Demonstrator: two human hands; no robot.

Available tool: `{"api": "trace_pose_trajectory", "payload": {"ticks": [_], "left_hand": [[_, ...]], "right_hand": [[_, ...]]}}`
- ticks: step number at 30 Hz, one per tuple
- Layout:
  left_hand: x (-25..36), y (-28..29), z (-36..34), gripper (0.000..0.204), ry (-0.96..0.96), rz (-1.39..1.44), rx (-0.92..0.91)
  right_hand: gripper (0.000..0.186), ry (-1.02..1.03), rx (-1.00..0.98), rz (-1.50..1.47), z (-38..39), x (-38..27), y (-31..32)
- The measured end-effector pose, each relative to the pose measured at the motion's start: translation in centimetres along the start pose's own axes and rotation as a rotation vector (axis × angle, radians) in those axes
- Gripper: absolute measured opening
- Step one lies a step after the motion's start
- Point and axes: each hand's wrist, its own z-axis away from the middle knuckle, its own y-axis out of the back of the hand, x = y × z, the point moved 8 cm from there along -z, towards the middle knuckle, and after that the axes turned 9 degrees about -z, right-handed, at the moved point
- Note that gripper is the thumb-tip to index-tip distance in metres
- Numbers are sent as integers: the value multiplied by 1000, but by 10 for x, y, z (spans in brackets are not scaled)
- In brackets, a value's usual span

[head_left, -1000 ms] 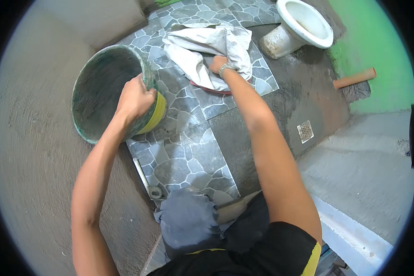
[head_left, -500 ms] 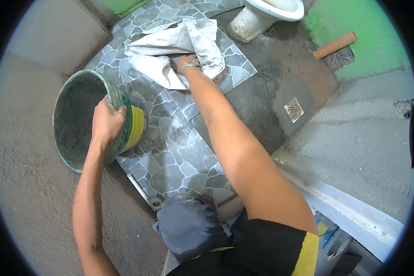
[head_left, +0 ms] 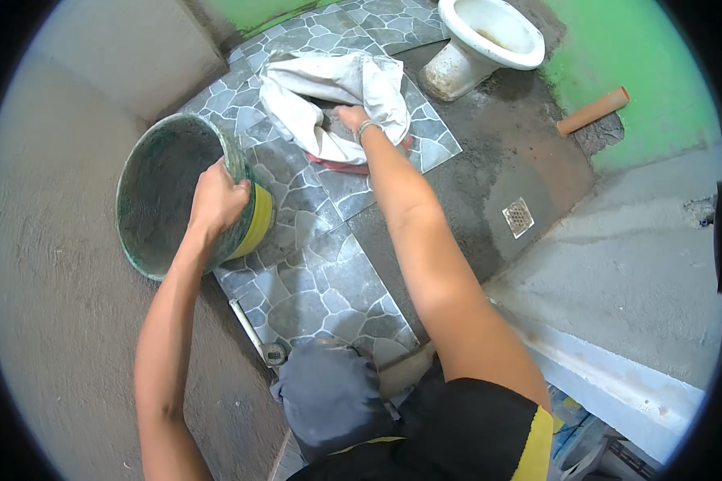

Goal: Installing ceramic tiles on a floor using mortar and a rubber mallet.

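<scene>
My left hand (head_left: 218, 196) grips the rim of a green bucket (head_left: 238, 172) with a yellow band. The bucket leans on its side, its mouth toward me, and its inside is coated with grey residue. Reaching forward, my right hand (head_left: 351, 118) is inside the mouth of a white sack (head_left: 289, 100), close to grey powder (head_left: 334, 124). Its fingers look curled, but their tips and anything in them are hidden. Folded-down cloth rings the sack's opening, and a reddish part of it shows underneath.
Grey stone-pattern tiles (head_left: 313, 280) end beside bare cement (head_left: 449, 184) with a square drain grate (head_left: 518, 217). A toilet bowl (head_left: 469, 56) stands at the back, and an orange pipe (head_left: 594, 111) sticks out by the green wall. A pale-handled tool (head_left: 253, 330) lies near my knee.
The whole view has shifted, so the scene sits further right and slightly lower. My left hand stays on the bucket rim; my right hand remains in the sack, its fingers more curled.
</scene>
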Motion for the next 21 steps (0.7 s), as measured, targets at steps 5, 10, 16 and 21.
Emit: {"api": "trace_pose_trajectory", "payload": {"ticks": [5, 10, 16, 21], "left_hand": [[23, -4, -10, 35, -78, 46, 16], [11, -2, -7, 37, -72, 43, 12], [6, -10, -10, 38, -120, 36, 54], [-6, -8, -13, 37, -143, -11, 56]], "right_hand": [[26, -15, 131, -590, -38, -2, 62], [19, -76, 148, -770, 9, -14, 64], [15, -240, -179, -1110, 47, -57, 69], [22, -119, -596, -1071, 122, -99, 86]]}}
